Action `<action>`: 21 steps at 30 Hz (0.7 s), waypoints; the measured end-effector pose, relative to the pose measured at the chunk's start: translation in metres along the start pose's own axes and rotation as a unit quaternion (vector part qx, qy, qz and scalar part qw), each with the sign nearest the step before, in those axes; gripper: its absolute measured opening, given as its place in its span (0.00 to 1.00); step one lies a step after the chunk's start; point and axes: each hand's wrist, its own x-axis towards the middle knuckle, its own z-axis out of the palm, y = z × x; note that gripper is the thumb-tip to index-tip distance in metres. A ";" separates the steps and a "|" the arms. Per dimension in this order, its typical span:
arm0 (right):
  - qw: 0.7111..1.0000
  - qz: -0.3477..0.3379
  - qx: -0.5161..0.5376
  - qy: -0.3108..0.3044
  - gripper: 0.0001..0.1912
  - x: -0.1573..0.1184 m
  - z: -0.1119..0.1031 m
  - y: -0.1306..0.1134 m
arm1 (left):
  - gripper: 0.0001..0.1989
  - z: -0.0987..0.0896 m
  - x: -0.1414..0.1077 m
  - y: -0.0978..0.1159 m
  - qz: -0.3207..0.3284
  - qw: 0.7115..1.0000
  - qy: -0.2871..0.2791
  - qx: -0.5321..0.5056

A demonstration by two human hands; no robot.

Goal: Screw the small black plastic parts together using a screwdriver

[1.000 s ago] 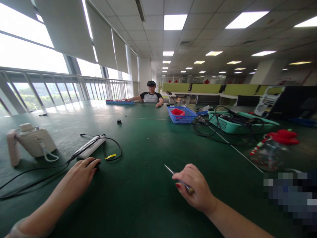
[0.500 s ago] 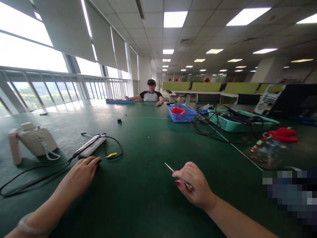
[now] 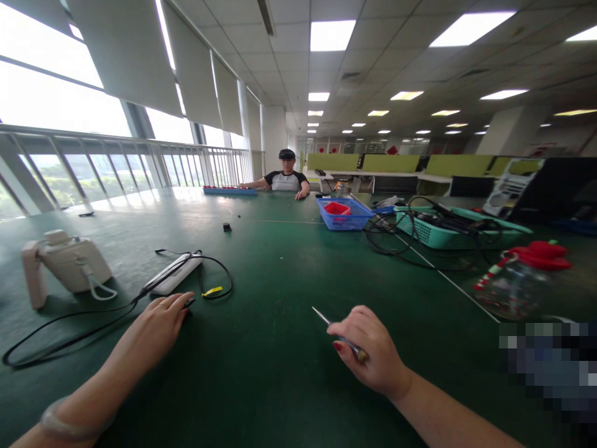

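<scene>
My left hand point(image 3: 156, 330) lies low over the green table point(image 3: 261, 373), its fingers closed over a small black object point(image 3: 189, 303) that is mostly hidden beneath them. Just beyond it is a white power bank point(image 3: 180, 275) with a black cable looped across it and a yellow tag point(image 3: 212, 291) on the cable. On the right, my right hand point(image 3: 368, 348) is wrapped round a thin pointed metal tool point(image 3: 321, 316), whose tip points forward and left. The tool's brassy end point(image 3: 362, 355) shows beside the palm.
At far left stands a beige bottle point(image 3: 77, 264). Ahead lies a small black piece point(image 3: 226, 228). Right of centre are a blue basket point(image 3: 345, 219), a green basket point(image 3: 422, 231) with cables, and a red-lidded jar point(image 3: 517, 289). A person point(image 3: 285, 179) sits across the table.
The whole view has shifted slightly, so things appear a little further right. Both hands keep nearly the same pose and hold the same objects.
</scene>
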 end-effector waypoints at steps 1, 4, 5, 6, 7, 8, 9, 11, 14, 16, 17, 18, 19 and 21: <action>1.000 -0.001 -0.001 -0.002 0.09 0.000 0.000 0.000 | 0.23 0.000 0.000 0.000 0.001 1.000 0.002 0.000; 1.000 -0.002 0.000 -0.004 0.08 0.000 0.001 0.001 | 0.23 0.000 0.001 0.002 0.004 1.000 0.003 0.001; 1.000 -0.002 0.001 -0.004 0.08 0.000 0.001 0.001 | 0.23 0.000 0.001 0.002 0.006 1.000 0.001 0.003; 1.000 -0.001 0.001 -0.004 0.08 0.000 0.001 0.000 | 0.23 0.000 0.000 0.003 0.007 1.000 -0.001 0.004; 1.000 0.000 0.001 -0.004 0.08 0.000 0.001 0.000 | 0.22 -0.001 0.000 0.003 0.008 1.000 -0.003 0.006; 1.000 0.001 0.001 -0.004 0.08 0.000 0.001 0.000 | 0.22 -0.001 0.000 0.003 0.008 1.000 -0.005 0.006; 1.000 0.001 0.001 -0.004 0.08 0.001 0.000 0.000 | 0.23 -0.001 0.000 0.003 0.008 1.000 -0.005 0.006; 1.000 0.001 0.001 -0.004 0.08 0.001 0.001 0.000 | 0.23 0.000 0.000 0.003 0.008 1.000 -0.003 0.006; 1.000 0.000 0.003 -0.002 0.08 0.002 0.001 0.000 | 0.22 0.002 0.000 0.001 0.009 1.000 -0.001 0.010; 1.000 0.001 0.003 -0.001 0.08 0.002 0.001 -0.001 | 0.22 0.003 0.000 0.000 0.009 1.000 -0.003 0.014; 1.000 0.001 0.002 -0.001 0.08 0.002 0.001 -0.001 | 0.22 0.004 0.000 -0.001 0.008 1.000 -0.006 0.015; 1.000 0.001 0.001 -0.001 0.08 0.002 0.001 -0.001 | 0.22 0.004 0.000 -0.001 0.008 1.000 -0.010 0.016; 1.000 0.000 0.000 -0.002 0.08 0.002 0.000 -0.001 | 0.22 0.004 0.000 -0.002 0.007 1.000 -0.014 0.015; 1.000 0.000 -0.003 -0.002 0.09 0.002 0.000 -0.002 | 0.22 0.004 0.000 -0.001 0.003 1.000 -0.021 0.009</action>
